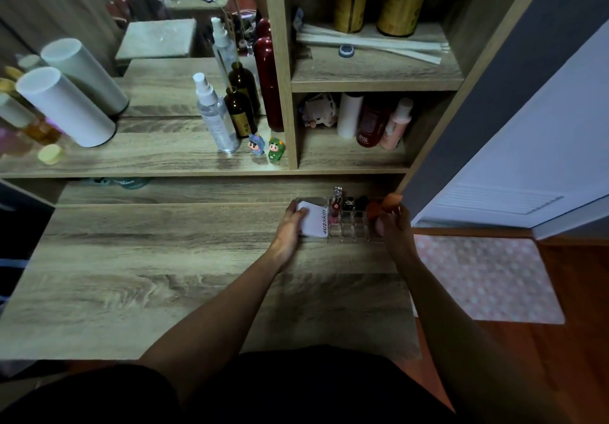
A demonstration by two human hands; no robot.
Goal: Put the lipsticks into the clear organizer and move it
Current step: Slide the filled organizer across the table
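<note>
While both hands grip its two ends, the clear organizer (346,225) sits on the wooden desk (164,275), near the back right edge. The left hand (290,225) is closed around the left end, touching a white box (314,220) that stands in the organizer. The right hand (393,225) is closed around the right end, beside an orange sponge (392,200). Several lipsticks (336,206) stand upright in the small compartments between the hands. Behind, a spray bottle (214,117) and two small figurines (267,150) stand on the shelf (131,159).
</note>
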